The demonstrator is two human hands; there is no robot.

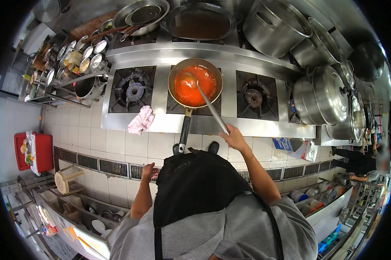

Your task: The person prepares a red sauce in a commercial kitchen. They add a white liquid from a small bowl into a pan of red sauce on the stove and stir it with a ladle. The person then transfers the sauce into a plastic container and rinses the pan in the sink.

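My right hand [233,138] grips the handle of a metal ladle [214,112]. The ladle's bowl sits in red sauce [200,87] inside a frying pan [171,92]. That pan rests on the middle burner of a steel gas range [195,123], its black handle [184,130] pointing toward me. Down by my left side hangs my left hand [150,171], with nothing visible in it and the fingers loosely curled. A crumpled pink cloth [141,120] lies over the range's front edge, left of the pan handle.
Bare burners flank the pan, left [134,92] and right [254,97]. Large steel pots [322,94] crowd the right side. Seasoning containers fill a metal rack [81,76] at left. A wide pan [200,22] of dark liquid stands behind. Another person [354,159] is at far right.
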